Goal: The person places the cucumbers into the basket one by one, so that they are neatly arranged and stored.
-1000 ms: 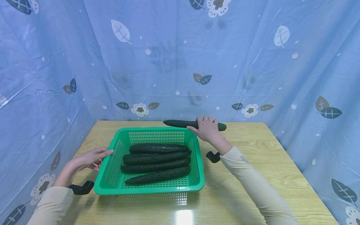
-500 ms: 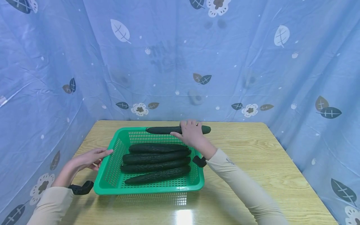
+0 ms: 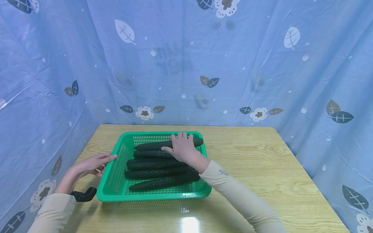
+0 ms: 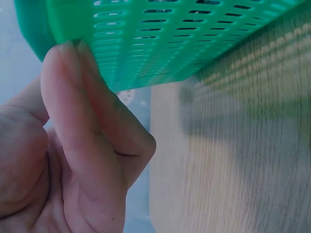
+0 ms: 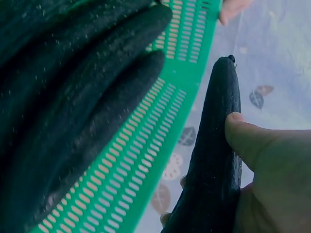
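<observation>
My right hand (image 3: 184,149) grips a long dark green cucumber (image 3: 152,146) from above, fingers over its far side and thumb on the near side. In the head view this cucumber overlaps the far part of a green plastic basket (image 3: 154,196). The right wrist view shows the thumb pressed along the cucumber (image 5: 214,141), its stem end free. Several more cucumbers (image 3: 157,163) lie side by side in the basket, partly hidden by the right hand and forearm. My left hand (image 3: 93,164) holds the basket's left rim, thumb on top; its fingertips (image 4: 68,60) press below the rim outside.
The basket stands on a wood-grain table (image 3: 250,155), left of its middle. A blue patterned curtain (image 3: 186,64) hangs behind the table and along both sides. A black wrist mount (image 3: 84,194) projects beside the left wrist, near the basket's front left corner.
The right hand has carried the cucumber leftward and toward the near side, from behind the basket's far right corner to over the far part of the basket. The left hand has stayed on the rim.
</observation>
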`<move>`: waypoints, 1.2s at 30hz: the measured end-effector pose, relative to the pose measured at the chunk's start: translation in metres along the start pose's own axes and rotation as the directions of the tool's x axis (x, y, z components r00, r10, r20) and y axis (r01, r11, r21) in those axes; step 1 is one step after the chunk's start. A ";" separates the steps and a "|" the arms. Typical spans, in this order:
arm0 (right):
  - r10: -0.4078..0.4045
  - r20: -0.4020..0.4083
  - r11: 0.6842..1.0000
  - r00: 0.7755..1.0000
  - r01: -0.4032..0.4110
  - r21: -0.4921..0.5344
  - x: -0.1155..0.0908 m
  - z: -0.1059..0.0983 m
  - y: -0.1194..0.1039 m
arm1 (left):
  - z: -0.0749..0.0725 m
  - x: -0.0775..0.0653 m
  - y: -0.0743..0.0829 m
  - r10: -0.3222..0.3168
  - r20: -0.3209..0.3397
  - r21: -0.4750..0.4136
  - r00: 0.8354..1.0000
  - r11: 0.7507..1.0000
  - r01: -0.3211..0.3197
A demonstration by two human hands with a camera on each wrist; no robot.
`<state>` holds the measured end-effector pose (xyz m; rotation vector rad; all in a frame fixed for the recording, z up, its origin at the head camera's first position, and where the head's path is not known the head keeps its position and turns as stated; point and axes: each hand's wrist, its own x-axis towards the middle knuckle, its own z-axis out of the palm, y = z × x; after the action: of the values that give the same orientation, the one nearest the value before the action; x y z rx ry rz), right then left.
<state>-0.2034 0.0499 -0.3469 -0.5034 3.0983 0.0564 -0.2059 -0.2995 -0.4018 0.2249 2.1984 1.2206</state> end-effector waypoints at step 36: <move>-0.114 0.167 0.991 0.979 0.123 -0.049 -0.005 0.044 -0.026 | 0.002 -0.001 0.002 0.002 0.003 -0.005 1.000 1.000 -0.002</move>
<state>-0.1910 0.0287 -0.3914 -0.6490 2.9076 0.1802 -0.2044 -0.2970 -0.4005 0.2272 2.1927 1.2261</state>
